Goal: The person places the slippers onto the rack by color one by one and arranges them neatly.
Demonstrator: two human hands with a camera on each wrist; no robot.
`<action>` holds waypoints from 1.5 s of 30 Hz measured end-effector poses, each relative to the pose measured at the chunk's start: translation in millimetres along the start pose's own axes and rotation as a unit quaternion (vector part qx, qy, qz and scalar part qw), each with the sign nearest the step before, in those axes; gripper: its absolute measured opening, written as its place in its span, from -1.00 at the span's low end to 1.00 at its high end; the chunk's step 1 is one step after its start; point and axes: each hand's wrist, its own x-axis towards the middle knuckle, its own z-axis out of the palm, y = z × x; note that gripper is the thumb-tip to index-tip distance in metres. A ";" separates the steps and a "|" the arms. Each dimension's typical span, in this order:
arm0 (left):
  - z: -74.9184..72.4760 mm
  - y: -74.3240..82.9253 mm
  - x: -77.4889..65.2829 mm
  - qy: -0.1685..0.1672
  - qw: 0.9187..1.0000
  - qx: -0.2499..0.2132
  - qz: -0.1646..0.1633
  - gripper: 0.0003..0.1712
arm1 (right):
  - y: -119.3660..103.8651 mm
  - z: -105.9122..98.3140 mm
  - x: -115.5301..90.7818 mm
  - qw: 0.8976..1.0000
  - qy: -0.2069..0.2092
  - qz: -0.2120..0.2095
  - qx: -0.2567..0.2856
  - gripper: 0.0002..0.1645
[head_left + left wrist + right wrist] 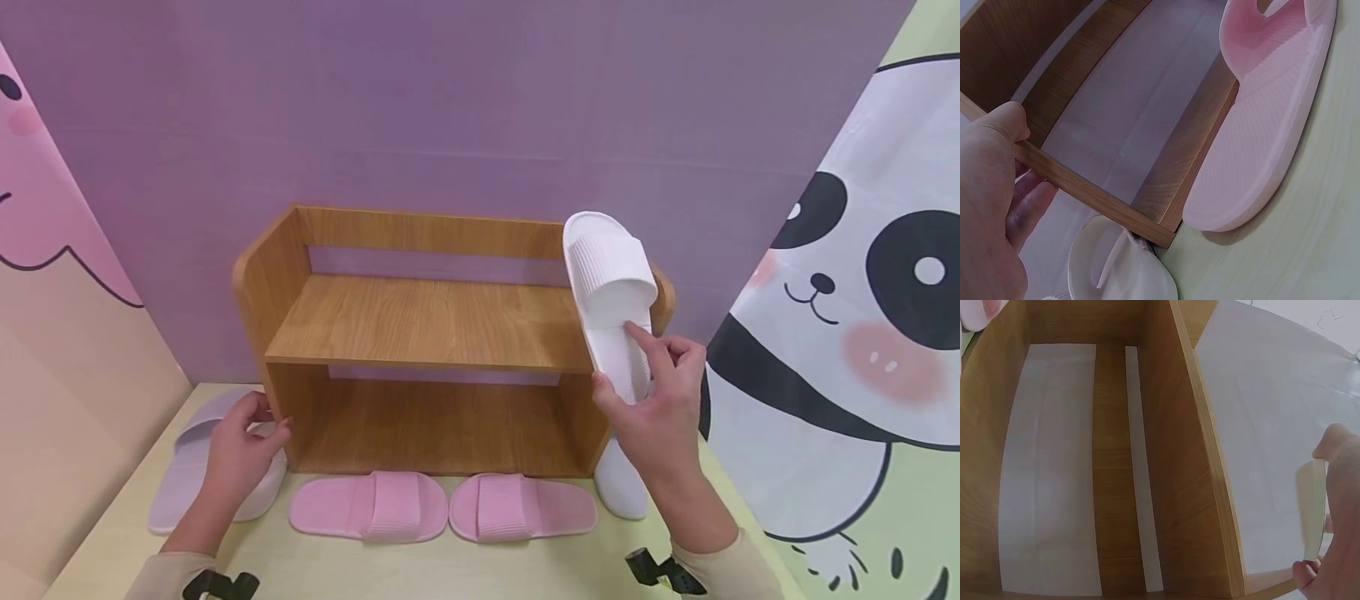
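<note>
My left hand (pixel 242 450) grips the front edge of the left side panel of a two-tier wooden shelf (pixel 435 321). The left wrist view shows the thumb on the panel's inner face and the fingers outside. With my right hand (pixel 666 412) I hold a white slipper (pixel 609 271) by its heel half, thumb on one side and fingers on the other. It is raised in front of the shelf's right end, toe up and sole facing away. Seen from the right wrist, this slipper (pixel 1314 509) shows nearly edge-on.
Two pink slippers, one (pixel 397 507) left and one (pixel 519 507) right, lie toe to toe before the shelf. White slippers (pixel 180 483) lie at its left, partly behind my hand; another white slipper (pixel 621 482) lies at its right. A purple backdrop (pixel 450 100) stands behind.
</note>
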 end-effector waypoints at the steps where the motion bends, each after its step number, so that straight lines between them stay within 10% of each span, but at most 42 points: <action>1: 0.0 0.2 -0.1 -0.001 1.000 0.000 0.000 -0.73 | -0.2 1.1 0.4 1.000 -0.004 0.001 -0.003 -0.22; 45: -0.5 0.9 -0.1 -0.004 1.000 0.005 0.001 -0.70 | -16.4 44.9 2.4 0.979 -0.071 0.088 -0.170 -0.18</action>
